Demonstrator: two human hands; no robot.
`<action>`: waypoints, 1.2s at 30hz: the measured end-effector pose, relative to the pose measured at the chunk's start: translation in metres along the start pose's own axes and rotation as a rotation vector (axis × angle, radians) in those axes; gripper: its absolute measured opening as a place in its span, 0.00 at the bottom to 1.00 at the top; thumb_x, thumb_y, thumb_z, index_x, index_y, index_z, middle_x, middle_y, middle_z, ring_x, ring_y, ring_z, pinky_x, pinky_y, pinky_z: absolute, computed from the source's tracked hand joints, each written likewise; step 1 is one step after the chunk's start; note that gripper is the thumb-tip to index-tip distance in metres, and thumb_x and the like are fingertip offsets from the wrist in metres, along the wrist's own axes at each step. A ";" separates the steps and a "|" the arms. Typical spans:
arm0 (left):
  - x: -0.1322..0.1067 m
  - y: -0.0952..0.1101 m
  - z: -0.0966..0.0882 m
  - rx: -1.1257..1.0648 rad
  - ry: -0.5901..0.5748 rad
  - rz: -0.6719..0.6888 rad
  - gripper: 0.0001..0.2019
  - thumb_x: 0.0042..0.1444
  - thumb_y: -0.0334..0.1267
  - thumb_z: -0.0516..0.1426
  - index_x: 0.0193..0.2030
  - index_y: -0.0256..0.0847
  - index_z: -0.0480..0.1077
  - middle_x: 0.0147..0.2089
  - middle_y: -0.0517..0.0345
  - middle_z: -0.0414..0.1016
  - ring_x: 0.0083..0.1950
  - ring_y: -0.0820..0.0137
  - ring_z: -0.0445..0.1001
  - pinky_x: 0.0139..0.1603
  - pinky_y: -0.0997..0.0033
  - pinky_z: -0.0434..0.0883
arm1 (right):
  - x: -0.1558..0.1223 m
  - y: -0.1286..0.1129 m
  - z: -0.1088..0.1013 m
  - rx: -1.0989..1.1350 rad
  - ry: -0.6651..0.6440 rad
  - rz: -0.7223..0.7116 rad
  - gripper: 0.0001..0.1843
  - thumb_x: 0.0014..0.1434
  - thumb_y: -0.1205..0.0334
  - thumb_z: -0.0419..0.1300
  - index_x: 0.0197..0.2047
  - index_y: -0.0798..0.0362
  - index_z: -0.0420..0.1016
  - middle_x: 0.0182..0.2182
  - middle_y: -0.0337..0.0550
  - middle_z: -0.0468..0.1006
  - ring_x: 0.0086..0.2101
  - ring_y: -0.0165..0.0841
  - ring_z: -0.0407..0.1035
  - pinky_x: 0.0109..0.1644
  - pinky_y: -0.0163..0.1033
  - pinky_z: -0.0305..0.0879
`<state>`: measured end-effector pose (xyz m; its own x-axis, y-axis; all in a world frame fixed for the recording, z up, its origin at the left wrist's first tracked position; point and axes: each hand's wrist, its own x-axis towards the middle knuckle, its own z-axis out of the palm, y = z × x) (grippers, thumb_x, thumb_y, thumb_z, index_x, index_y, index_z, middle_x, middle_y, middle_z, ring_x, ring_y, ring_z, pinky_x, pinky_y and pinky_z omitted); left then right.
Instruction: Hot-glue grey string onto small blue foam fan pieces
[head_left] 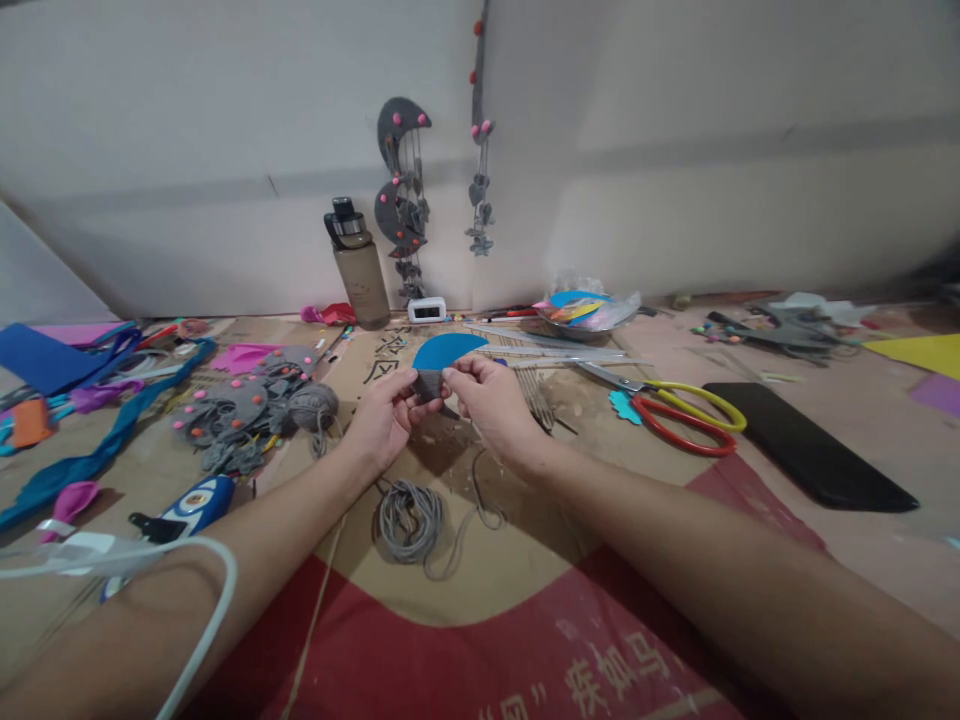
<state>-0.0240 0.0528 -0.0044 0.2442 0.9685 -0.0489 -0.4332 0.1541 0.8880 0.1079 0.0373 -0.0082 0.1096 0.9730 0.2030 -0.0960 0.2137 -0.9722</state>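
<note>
A blue curved piece [450, 350], flat like card or felt, is held up in front of me over the cardboard. Grey yarn [430, 386] covers its lower part in tight wraps. My left hand [386, 412] is closed on the wrapped end from the left. From the other side, my right hand [495, 405] pinches at the edge of the wraps with thumb and forefinger; its fingertips partly hide what they grip, apparently the yarn. Below the hands lies a loose coil of grey yarn [409, 520], and a strand [480, 490] trails from it up toward the right hand.
Scissors [694, 415] with red and yellow handles lie right, beside a black phone-like slab [810, 445]. A bottle [361, 270] stands by the wall under hanging grey moons [401, 215]. Grey felt pieces [232, 405] crowd the left. A white cable [217, 600] crosses my left forearm.
</note>
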 end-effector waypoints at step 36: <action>-0.009 -0.006 0.000 0.619 0.178 0.287 0.11 0.47 0.44 0.59 0.31 0.39 0.66 0.26 0.59 0.70 0.26 0.72 0.69 0.19 0.77 0.65 | -0.014 -0.001 0.001 -0.380 0.022 -0.278 0.08 0.55 0.57 0.54 0.38 0.52 0.62 0.28 0.37 0.69 0.28 0.28 0.64 0.34 0.36 0.60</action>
<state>-0.0230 0.0431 -0.0094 0.0255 0.9797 0.1989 0.1266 -0.2006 0.9715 0.1053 0.0231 -0.0097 0.1006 0.8804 0.4635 0.3088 0.4152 -0.8557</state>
